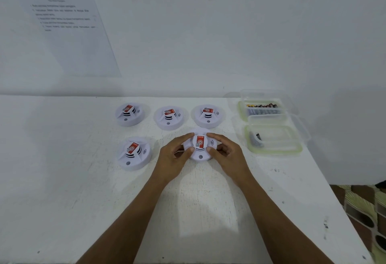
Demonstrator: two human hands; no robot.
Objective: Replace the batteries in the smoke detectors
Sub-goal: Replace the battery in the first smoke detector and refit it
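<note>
Currently, a white smoke detector [200, 149] is being gripped on the white table [62, 180] by the curled fingers of the left hand [174, 157] and right hand [226, 155].

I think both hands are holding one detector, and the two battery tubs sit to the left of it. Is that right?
Not quite. The head view shows the tubs to the right of it, not the left: the far tub and the near tub. The rest holds: the left hand and the right hand both grip one detector.
</note>
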